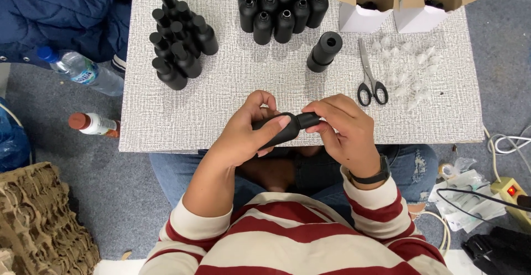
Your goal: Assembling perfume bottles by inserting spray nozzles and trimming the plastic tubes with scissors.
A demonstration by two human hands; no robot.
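Head camera looks down at two hands working just over the near edge of a table (166, 120). Closest of all is a striped red and cream shirt (293, 236) and blue jeans under the table edge. The left hand (243, 134) is wrapped tight around the fat body of a black bottle (279, 131), with the thumb lying along the top of it. The right hand (345, 134) has its fingers pinched shut on the black cap (308, 120) at the bottle's neck. The bottle lies on its side, pointing to the right, held up in the air and not resting on the table. To do this part well, I think the left hand should keep the bottle very steady while the right hand turns the cap straight, not crooked, so it sits flat on the neck. The bottle looks dull and dark, smooth, rounded at the shoulder, and small enough to fit in one hand. A bit farther out lie scissors (371, 81) with black handles, and beside them a little heap of clear plastic bits (409, 70). One more black bottle (325, 51) lies tipped over near the scissors. Farther back, on the left, is a bunch of capped bottles (180, 40). At the far edge stand open bottles (282, 4) with no caps, and two white boxes (368, 4) with their flaps up.
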